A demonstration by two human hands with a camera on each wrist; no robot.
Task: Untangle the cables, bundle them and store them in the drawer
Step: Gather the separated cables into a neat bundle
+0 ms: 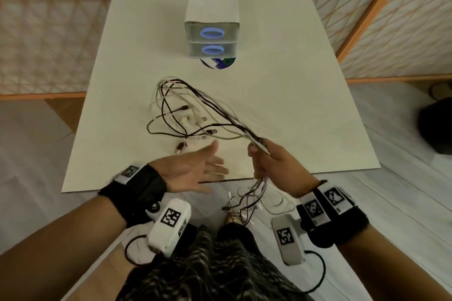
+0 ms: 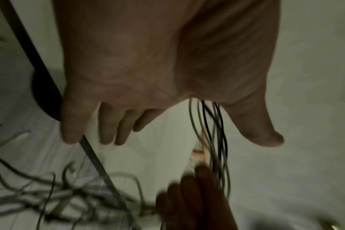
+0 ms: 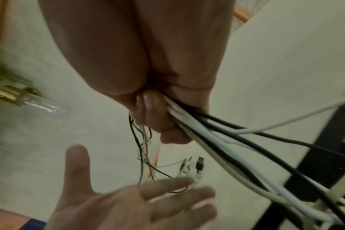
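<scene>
Several black and white cables [image 1: 186,110] lie in a tangle on the middle of the white table [image 1: 293,105]. My right hand [image 1: 269,161] grips a gathered bunch of them above the table's near edge. The bunch [image 3: 217,132] runs through its curled fingers [image 3: 148,105], and loose ends [image 1: 247,200] hang below the table edge. My left hand [image 1: 195,168] is held flat, palm up, fingers spread, just left of the right hand, holding nothing. In the left wrist view the cables [image 2: 213,132] pass between its thumb and fingers [image 2: 108,124] without being held. A small two-drawer unit [image 1: 211,39] with blue handles stands at the table's far middle, both drawers closed.
A round blue and white disc [image 1: 217,62] pokes out from under the drawer unit. Orange-framed lattice panels [image 1: 391,32] stand beyond the table. A dark object [image 1: 437,124] sits on the floor at right.
</scene>
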